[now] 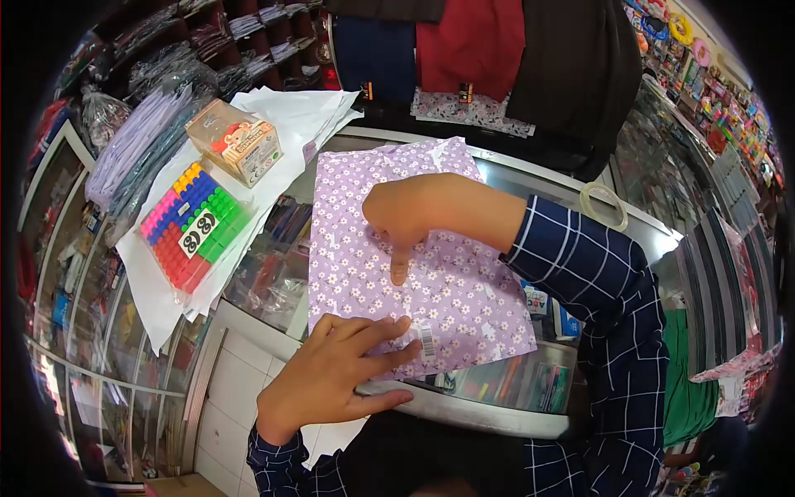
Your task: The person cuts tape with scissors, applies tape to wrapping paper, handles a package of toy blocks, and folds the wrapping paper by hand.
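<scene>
A sheet of purple wrapping paper with white flowers lies on the glass counter, with a seam running down its middle and a barcode label near its front edge. My left hand rests at the paper's front edge, fingers spread and the fingertips on the paper beside the label. Over the middle of the paper, my right hand points one finger down onto the seam while the other fingers are curled and partly hidden. I see nothing held in either hand.
White paper sheets at left carry a pack of coloured blocks and a clear-windowed box. A roll of clear tape lies at the right. Dark and red folded cloth stands behind the glass counter.
</scene>
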A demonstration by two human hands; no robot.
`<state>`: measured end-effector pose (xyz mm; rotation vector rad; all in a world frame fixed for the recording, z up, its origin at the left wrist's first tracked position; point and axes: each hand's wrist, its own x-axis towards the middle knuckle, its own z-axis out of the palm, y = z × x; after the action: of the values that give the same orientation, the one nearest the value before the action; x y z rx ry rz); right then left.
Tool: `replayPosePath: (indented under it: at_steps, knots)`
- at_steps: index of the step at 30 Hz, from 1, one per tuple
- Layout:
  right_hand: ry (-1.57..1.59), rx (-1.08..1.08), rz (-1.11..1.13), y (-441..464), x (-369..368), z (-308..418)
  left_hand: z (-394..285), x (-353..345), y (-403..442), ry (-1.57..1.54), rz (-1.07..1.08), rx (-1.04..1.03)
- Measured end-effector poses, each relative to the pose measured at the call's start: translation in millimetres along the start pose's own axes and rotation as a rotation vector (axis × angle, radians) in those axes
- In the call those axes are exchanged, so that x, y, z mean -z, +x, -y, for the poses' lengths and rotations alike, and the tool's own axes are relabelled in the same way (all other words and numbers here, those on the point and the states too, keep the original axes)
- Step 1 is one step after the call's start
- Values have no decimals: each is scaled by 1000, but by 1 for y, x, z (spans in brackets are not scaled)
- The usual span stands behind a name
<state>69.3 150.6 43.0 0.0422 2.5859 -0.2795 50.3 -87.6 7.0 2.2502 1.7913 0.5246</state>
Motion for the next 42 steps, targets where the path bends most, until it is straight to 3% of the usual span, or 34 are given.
replayPosePath:
  at_steps: [10,14,17,18,20,22,28,35,39,42]
  knots:
    - [484,219,51,18,2,-44,2,2,-1,-42,5,-2]
    - [382,390,-251,-2,-17,-47,4,1,-4,-74,5,-8]
    - [159,615,-635,-35,-45,-36,5,-1,-6,-128,-11,15]
    - [193,622,-609,-44,-56,-31,5,-3,-7,-138,-21,14]
    - [130,554,-505,-74,-72,-13,5,-4,-7,-52,-11,-1]
    - [-23,456,-530,-80,-88,-6,6,-5,-8,-9,-14,-9]
    - [-35,255,-600,-57,-78,-39,6,-6,-6,-18,-23,-12]
    - [-5,234,-660,-49,-81,-49,7,1,-4,-41,26,-22]
    - [41,255,-626,-51,-89,-49,20,22,5,-260,168,-52]
    - [-7,284,-611,-52,-89,-49,38,24,14,-716,109,125]
